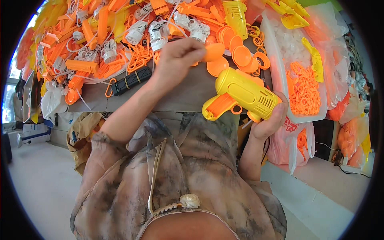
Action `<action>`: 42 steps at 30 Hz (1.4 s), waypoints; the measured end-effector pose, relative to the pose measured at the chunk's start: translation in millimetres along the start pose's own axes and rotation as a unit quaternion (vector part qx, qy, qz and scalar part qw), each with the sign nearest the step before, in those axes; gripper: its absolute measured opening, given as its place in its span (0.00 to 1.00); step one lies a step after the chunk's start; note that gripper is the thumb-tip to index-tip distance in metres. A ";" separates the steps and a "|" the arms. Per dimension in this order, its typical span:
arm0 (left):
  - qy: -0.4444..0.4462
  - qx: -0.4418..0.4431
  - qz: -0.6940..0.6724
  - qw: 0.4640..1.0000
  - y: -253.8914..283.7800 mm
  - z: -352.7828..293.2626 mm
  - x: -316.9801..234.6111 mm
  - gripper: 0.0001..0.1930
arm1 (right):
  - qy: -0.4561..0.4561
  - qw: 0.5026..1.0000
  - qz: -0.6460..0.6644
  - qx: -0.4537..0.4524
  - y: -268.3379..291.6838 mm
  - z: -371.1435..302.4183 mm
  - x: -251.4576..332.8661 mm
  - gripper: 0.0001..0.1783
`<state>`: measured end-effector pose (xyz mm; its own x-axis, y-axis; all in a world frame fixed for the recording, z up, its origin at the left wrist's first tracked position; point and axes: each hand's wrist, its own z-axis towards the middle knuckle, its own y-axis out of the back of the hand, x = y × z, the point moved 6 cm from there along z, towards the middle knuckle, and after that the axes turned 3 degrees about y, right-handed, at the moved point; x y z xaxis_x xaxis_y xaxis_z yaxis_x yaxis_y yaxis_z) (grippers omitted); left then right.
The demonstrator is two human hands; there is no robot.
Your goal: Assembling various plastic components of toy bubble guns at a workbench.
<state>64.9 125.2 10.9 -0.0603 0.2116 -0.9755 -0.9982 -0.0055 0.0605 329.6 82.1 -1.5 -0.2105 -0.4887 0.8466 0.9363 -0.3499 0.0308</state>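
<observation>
While a yellow toy gun is gripped in the right hand at about 3 o'clock, over the table edge, an orange dome is pinched in the closed fingers of the left hand near 12 o'clock. Loose domes lie just beside it (toward 1 o'clock). A bin of orange rings is seen at 2 o'clock, white motors at 11.

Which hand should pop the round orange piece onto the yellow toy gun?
Left, probably. The left hand already pinches the orange dome piece, while the right hand grips the yellow toy gun.
</observation>
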 end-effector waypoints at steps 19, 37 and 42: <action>0.137 -0.005 -0.318 0.938 11.8 -78.4 -4.3 0.18 | -0.092 0.983 0.081 0.134 -73.3 -45.1 25.1 0.25; 0.316 0.270 -0.319 0.852 -6.9 -123.1 -33.0 0.37 | 0.325 0.835 0.171 0.411 -63.4 -58.2 118.2 0.20; 0.300 0.204 -0.403 0.840 10.7 -66.7 -9.5 0.43 | 0.294 0.890 0.098 0.334 -89.8 -22.7 84.7 0.17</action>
<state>54.3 58.0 6.7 0.5202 -0.5449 -0.6577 -0.6380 0.2640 -0.7233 221.3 54.0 55.5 0.0484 -0.8906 0.4523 0.8886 0.2452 0.3877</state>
